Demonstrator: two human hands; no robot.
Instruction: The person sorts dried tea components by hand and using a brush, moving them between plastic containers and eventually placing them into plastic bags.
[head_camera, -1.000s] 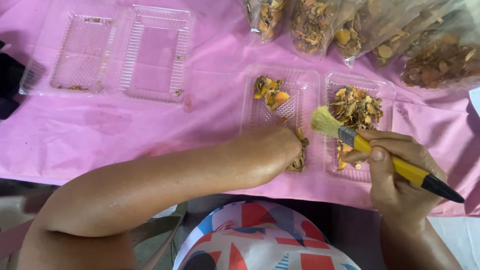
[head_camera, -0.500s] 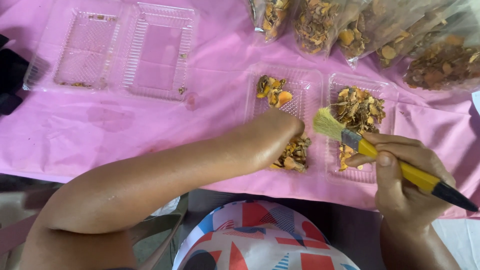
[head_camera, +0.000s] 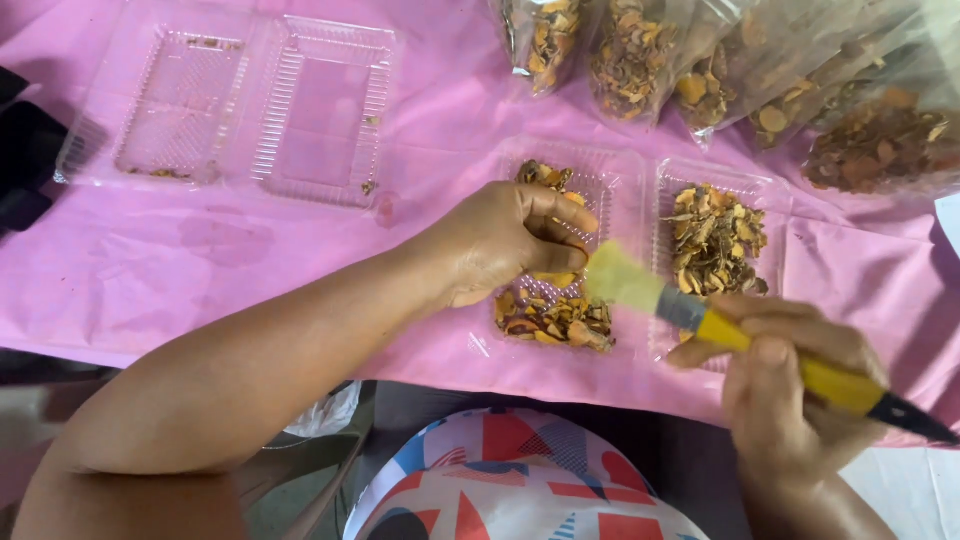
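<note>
1. Looking down from the head view, the right hand is wrapped around a brush with a yellow handle, a grey ferrule and pale bristles.
2. The brush lies slantwise: its long axis runs from lower right to upper left, with the dark handle end at the right edge of the frame and the bristles pointing up-left, toward the left hand.
3. The bristles are blurred and sit over the seam between the two halves of a clear tray, just beside the fingertips of the left hand.
4. The left hand is curled, fingers pinched on a small yellow-orange piece over the left half of the tray.
5. This left half holds a few dried pieces near its front edge and a few more at its far end.
6. The right half holds a fuller heap of dried brown and tan chips.
7. A second clear tray lies open at the far left of the bench, well apart from both hands, with only crumbs in it.
8. Clear bags of similar dried chips lie along the far edge, at upper right.
9. A pink sheet covers the bench under everything.
</note>
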